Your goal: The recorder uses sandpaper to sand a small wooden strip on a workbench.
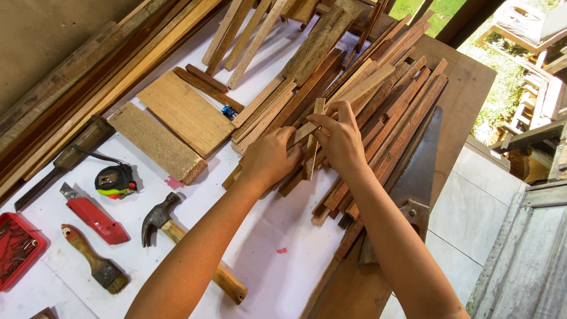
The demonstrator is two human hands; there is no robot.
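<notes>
Both hands on the pile of thin wood strips (378, 100) near the surface's far right edge: left hand (269, 158) curled down over the strips, right hand (339, 139) pinching one short strip (313, 142). Handsaw (420, 171) along the right edge; hammer (177, 236), tape measure (115, 180), red utility knife (94, 217) toward the left.

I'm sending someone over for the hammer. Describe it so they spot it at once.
On the white-covered worktable, look at the tools left of the person's left forearm. The hammer lies there diagonally, dark claw head toward the tape measure, pale wooden handle running toward the table's near edge. It lies right of the red utility knife and brush.
</notes>
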